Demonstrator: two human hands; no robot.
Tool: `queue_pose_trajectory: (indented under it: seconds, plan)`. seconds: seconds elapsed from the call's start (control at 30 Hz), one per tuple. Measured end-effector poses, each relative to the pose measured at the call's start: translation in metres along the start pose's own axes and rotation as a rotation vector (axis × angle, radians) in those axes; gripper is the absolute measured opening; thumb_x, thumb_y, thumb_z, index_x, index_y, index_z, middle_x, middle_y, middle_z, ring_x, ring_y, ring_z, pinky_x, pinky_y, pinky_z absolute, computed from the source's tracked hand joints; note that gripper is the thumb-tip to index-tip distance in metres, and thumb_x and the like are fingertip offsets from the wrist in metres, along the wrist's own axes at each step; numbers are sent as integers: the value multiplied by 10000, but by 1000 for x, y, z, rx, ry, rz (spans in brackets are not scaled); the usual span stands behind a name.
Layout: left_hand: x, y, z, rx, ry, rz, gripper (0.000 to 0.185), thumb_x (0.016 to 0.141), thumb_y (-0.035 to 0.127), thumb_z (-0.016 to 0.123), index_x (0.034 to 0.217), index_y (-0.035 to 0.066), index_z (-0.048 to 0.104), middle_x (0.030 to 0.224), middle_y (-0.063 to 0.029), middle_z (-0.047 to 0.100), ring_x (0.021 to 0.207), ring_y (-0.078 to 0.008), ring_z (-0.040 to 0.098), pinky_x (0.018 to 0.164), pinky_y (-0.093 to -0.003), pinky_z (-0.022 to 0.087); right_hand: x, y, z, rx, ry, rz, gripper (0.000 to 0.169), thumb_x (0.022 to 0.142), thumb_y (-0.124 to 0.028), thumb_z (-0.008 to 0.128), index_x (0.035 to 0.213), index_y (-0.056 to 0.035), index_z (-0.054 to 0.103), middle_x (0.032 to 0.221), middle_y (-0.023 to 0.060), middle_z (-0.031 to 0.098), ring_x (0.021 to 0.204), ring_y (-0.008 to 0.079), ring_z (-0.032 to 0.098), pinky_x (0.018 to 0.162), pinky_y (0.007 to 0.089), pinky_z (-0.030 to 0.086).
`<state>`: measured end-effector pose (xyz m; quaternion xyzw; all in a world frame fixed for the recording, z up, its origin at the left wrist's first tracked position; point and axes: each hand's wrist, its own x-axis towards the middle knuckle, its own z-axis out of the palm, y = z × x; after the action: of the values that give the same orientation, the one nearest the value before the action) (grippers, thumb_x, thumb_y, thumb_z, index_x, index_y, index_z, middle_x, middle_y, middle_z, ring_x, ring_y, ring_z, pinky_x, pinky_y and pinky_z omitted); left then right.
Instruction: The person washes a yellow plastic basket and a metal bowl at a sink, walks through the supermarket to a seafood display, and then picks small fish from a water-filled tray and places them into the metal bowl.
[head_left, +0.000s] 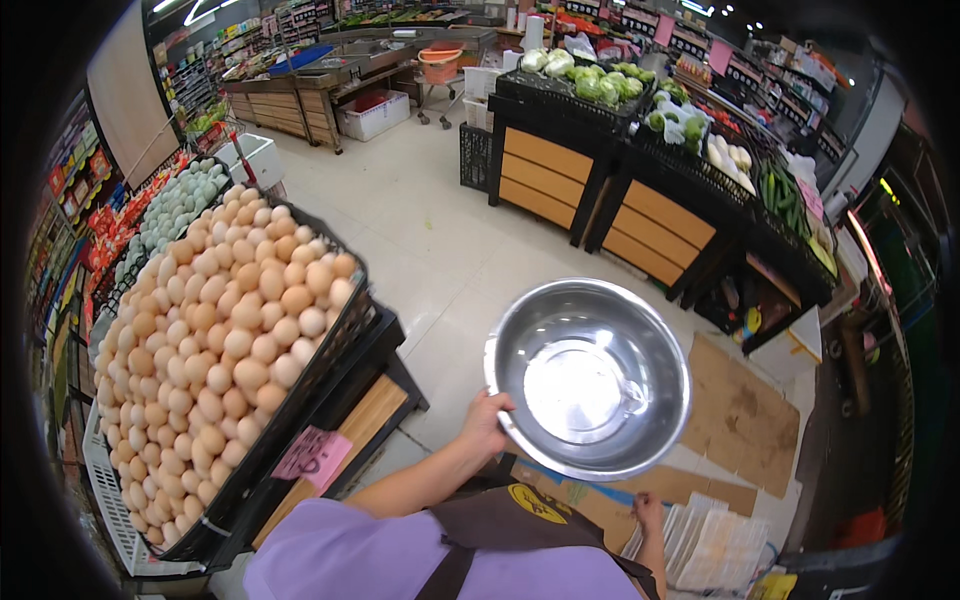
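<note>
A wide stainless steel basin (517, 352) is held out in front of me over the floor, its shiny inside facing up. My left hand (487, 424) grips its near-left rim, thumb over the edge. Lower down, my right hand (648, 510) hangs by the brown apron (480, 517) with its fingers curled; whether anything is in them cannot be made out. Beside that hand are stacked clear plastic egg cartons (724, 547). To my left, a black crate heaped with brown eggs (232, 322) sits on a stand, with a pink handwritten sign (313, 457) on its side.
Pale green eggs (184, 199) lie beyond the brown ones. Black vegetable stands (555, 172) with cabbages (600, 82) and cucumbers (780, 191) line the right. Flattened cardboard (742, 412) covers the floor at right. A trolley with an orange basket (439, 66) stands farther back.
</note>
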<state>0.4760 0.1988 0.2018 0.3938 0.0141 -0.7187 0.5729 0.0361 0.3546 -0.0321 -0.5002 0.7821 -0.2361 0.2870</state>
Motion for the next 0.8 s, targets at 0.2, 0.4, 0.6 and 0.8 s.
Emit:
queue_pose_trajectory:
  seconds: [0.2, 0.4, 0.6, 0.8]
  plan:
    - [154, 64, -12, -156, 133, 168, 413, 615, -114, 477, 990, 58, 458, 914, -91, 519, 829, -244, 527, 759, -382, 469, 184, -269, -53, 1050, -153, 41, 220, 874, -162, 500, 1069, -67, 534, 723, 37, 592, 631, 135, 553, 604, 285, 478]
    - [297, 116, 39, -208, 240, 225, 403, 610, -108, 486, 971, 70, 463, 888, -60, 526, 832, -228, 517, 752, -360, 446, 284, -104, 23, -476, -540, -12, 311, 763, -336, 586, 803, -33, 640, 775, 183, 639, 745, 342, 625, 722, 402, 495]
    - [382, 190, 110, -216, 396, 352, 381, 604, -106, 490, 938, 74, 459, 884, -58, 525, 822, -222, 508, 747, -367, 439, 379, -149, 71, -270, -562, 404, 273, 706, -306, 620, 772, -43, 652, 801, 163, 643, 776, 326, 622, 725, 401, 495]
    - [484, 258, 118, -315, 453, 540, 357, 601, -109, 484, 899, 82, 443, 850, -48, 498, 796, -212, 493, 764, -367, 429, 583, -215, 106, -327, -475, 377, 242, 648, -276, 654, 741, -53, 664, 827, 144, 647, 807, 309, 619, 727, 400, 495]
